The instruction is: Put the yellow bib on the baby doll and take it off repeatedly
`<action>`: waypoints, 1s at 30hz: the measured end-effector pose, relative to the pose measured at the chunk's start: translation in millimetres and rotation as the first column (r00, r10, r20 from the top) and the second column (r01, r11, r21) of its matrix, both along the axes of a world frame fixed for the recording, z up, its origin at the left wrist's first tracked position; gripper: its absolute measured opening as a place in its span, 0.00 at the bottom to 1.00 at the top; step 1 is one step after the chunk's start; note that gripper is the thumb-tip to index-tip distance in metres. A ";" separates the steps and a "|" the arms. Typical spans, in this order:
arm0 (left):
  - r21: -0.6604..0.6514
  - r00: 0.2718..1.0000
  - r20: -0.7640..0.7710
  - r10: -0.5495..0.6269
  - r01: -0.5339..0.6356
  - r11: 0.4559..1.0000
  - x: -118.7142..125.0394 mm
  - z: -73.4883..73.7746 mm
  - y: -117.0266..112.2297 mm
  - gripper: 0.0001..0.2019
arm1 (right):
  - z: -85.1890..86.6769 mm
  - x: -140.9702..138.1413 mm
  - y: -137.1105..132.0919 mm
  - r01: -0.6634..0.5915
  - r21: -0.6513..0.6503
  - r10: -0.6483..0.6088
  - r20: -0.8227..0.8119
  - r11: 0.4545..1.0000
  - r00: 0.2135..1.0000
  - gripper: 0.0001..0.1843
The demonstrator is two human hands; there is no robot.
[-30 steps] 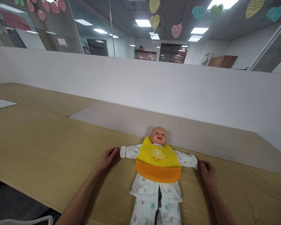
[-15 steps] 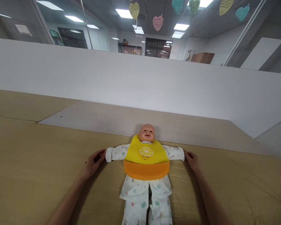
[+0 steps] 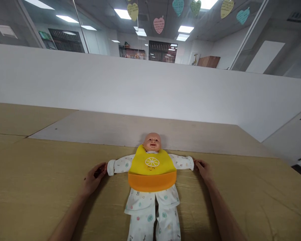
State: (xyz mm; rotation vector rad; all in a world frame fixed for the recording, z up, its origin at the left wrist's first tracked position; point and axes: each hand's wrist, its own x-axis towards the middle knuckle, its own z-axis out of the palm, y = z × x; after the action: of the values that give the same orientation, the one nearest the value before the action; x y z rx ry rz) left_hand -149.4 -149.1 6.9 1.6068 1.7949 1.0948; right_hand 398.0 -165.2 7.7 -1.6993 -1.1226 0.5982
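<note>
A baby doll [image 3: 152, 143] lies on its back on the tan table [image 3: 35, 180], arms spread wide. It wears white patterned pyjamas [image 3: 150, 207] and a yellow and orange bib [image 3: 152, 169] with a lemon print. My left hand [image 3: 94, 179] rests on the table at the end of the doll's left-side sleeve, fingers curled loosely. My right hand [image 3: 202, 168] touches the tip of the other sleeve, fingers bent.
A white partition wall [image 3: 150, 90] runs behind the table. A paler board [image 3: 110, 129] lies along the table's back. Paper hearts [image 3: 159, 25] hang from the ceiling. The table's right corner [image 3: 281, 160] drops off toward the floor.
The view has swung to the right, so the doll sits further left in the picture. Both hands stay at the sleeve ends; the left fingers have curled in a little.
</note>
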 end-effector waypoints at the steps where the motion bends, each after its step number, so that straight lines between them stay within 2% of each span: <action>1: -0.002 1.000 -0.001 0.003 -0.003 1.000 0.2 1.0 -0.2 0.24 | -0.1 1.0 -0.7 -0.004 -0.013 0.004 -0.005 1.000 1.000 0.23; 4: -0.013 1.000 -0.016 0.001 -0.001 1.000 -0.5 0.9 -0.3 0.26 | -5.1 3.9 -0.3 -0.004 -0.032 0.004 0.003 0.999 1.000 0.20; 9: -0.014 0.999 0.001 -0.034 0.034 0.999 -4.2 -8.8 1.2 0.30 | -15.0 6.8 3.4 -0.016 -0.031 0.018 0.054 0.999 0.998 0.19; 16: 0.023 0.999 -0.035 -0.019 0.020 1.000 -6.3 -16.8 2.6 0.34 | -12.7 2.5 2.3 0.030 -0.049 -0.025 0.098 0.998 0.995 0.20; 22: 0.084 0.993 -0.122 0.002 0.008 0.996 -6.9 -25.2 6.5 0.26 | -9.9 -2.7 1.1 0.027 -0.024 -0.024 0.119 0.999 0.993 0.19; 26: 0.136 0.988 -0.154 0.029 -0.008 0.991 -0.6 -21.6 6.5 0.23 | -9.3 -4.2 -4.5 0.016 -0.002 -0.015 0.145 1.000 0.989 0.17; 30: 0.159 0.986 -0.158 0.049 -0.023 0.987 7.2 -11.5 3.8 0.22 | -17.4 0.8 -10.2 -0.004 0.008 0.003 0.148 1.000 0.989 0.18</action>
State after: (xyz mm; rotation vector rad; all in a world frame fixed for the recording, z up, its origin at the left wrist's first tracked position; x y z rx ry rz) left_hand -142.3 -145.3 -4.7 1.8074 1.8879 1.1775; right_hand 398.9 -175.4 -9.7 -1.7576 -1.2311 0.4750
